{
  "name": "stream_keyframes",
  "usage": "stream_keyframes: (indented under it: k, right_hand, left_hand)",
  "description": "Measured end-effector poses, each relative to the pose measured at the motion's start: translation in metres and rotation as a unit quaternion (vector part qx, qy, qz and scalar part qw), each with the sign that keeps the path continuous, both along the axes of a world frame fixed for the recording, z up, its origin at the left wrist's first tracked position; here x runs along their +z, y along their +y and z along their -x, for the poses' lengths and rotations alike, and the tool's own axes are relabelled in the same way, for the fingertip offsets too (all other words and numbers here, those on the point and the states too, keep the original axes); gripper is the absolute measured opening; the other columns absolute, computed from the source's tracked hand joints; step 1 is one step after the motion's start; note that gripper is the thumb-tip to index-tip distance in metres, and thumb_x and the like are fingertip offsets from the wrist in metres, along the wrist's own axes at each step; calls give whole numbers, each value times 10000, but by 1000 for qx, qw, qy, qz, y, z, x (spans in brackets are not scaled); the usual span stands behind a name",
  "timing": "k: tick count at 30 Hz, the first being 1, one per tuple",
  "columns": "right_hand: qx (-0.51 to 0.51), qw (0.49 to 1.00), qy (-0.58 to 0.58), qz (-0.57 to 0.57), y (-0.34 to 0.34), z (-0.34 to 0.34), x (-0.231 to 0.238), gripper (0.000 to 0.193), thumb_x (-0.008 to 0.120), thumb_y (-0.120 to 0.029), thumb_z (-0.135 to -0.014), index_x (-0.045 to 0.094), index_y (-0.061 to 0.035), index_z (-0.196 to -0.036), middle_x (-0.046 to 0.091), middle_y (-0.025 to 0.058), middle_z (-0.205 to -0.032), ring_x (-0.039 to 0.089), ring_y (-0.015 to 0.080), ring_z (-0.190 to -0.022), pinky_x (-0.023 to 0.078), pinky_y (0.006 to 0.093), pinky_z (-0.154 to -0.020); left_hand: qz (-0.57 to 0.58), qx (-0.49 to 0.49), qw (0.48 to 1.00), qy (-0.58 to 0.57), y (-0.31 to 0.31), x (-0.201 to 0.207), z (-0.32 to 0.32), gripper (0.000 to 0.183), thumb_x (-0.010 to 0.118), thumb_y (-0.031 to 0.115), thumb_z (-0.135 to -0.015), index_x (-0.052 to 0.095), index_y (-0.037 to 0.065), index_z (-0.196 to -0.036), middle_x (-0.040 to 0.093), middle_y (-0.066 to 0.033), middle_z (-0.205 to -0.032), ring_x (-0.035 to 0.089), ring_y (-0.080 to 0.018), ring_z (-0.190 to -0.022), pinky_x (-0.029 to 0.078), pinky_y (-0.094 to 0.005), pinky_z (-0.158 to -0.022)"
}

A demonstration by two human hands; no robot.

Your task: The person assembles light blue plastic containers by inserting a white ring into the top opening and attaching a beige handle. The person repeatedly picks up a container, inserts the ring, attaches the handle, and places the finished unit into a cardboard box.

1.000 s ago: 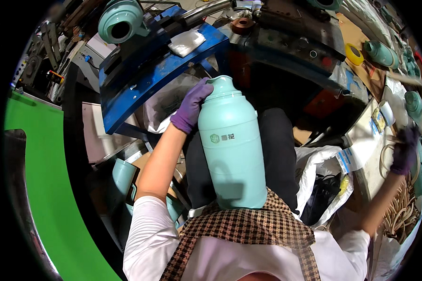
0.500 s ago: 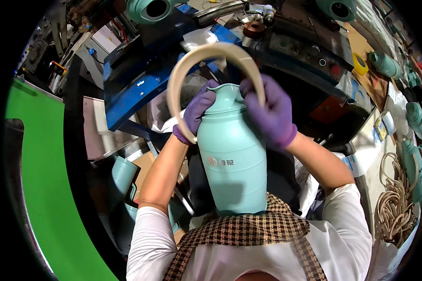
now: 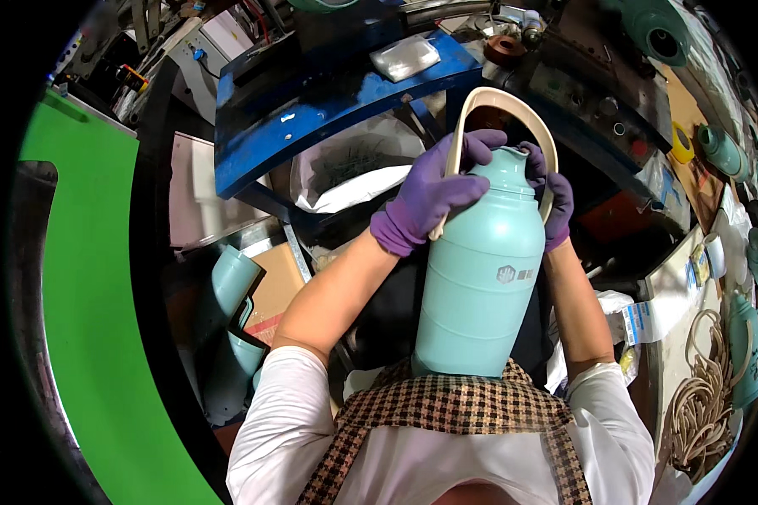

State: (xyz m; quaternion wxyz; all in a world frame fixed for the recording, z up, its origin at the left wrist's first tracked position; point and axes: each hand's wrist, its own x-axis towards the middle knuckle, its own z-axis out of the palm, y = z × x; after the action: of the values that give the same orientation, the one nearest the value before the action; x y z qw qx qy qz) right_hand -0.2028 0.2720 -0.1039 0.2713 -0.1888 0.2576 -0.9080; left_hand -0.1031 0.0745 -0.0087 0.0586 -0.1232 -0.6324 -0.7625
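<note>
A pale turquoise thermos jug (image 3: 480, 278) with a spout stands on my lap against the checked apron (image 3: 463, 408), its top leaning slightly right. A cream carrying handle (image 3: 514, 99) arches over its neck. My left hand (image 3: 434, 189), in a purple glove, is closed round the handle's left side, with the thumb against the jug's shoulder. My right hand (image 3: 557, 202), gloved alike, is closed about the handle's right side, close to the neck. Some of its fingers are hidden behind the jug and handle.
A blue metal bench (image 3: 328, 126) stands ahead, holding a clear plastic bag (image 3: 405, 57); a lined bin (image 3: 354, 160) sits beneath. Coiled cream strips (image 3: 701, 412) and more turquoise jugs (image 3: 745, 349) lie at right. Turquoise jug bodies (image 3: 234, 282) lie left, near a green surface (image 3: 88, 278).
The handle has shifted from left of the spout to right over the neck. The jug has tilted rightward in view. My left hand has moved up onto the handle, and the whole view has shifted.
</note>
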Motion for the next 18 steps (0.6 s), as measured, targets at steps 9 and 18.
stream_keyframes:
  k: [9, 18]
  right_hand:
    - [173, 964, 27, 201, 4, -18, 31, 448, 454, -367, -1041, 581, -45, -1325, 617, 121, -1323, 598, 220, -1194, 465, 396, -1082]
    - [-166, 937, 148, -269, 149, -3, 36, 447, 671, -240, -876, 572, -19, -1252, 624, 156, -1293, 590, 234, -1221, 498, 351, -1017]
  left_hand:
    - [347, -33, 914, 209, 11, 40, -44, 453, 734, 123, -718, 558, 80, -1133, 604, -159, -1276, 575, -328, -1127, 306, -553, -1045]
    - [416, -85, 746, 513, 93, 46, -23, 465, 506, 609, -960, 680, 185, -1036, 729, 64, -1107, 673, -225, -1027, 219, -608, -1150]
